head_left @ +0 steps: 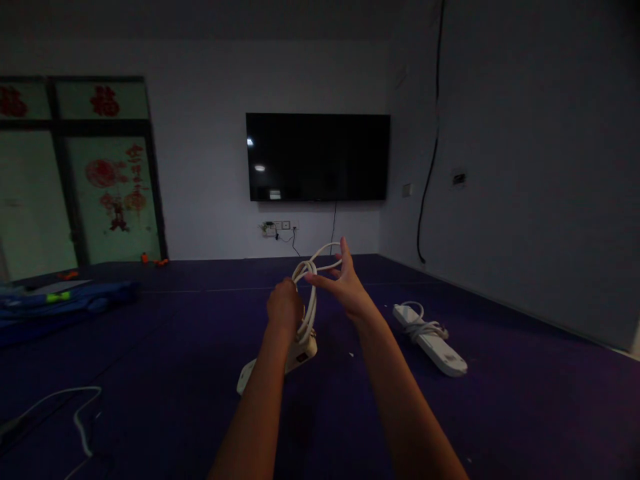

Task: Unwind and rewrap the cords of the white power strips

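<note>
My left hand (286, 303) is closed around the looped white power cord (312, 303), just above a white power strip (301, 355) on the dark purple floor. My left forearm covers part of that strip. To the right, my right hand (347, 281) has its thumb and fingers spread apart. A loop of the same cord runs past its fingers and seems to touch them, without the hand being closed on it. A second white power strip (441, 351), its cord wound round the middle, lies on the floor to the right.
A white cable (80, 420) trails over the purple floor (165, 373) at lower left. Blue fabric (95, 298) lies farther left, with orange pieces (161, 263) near the door. A black television (320, 157) hangs on the wall; a black cable (429, 177) runs down the right wall.
</note>
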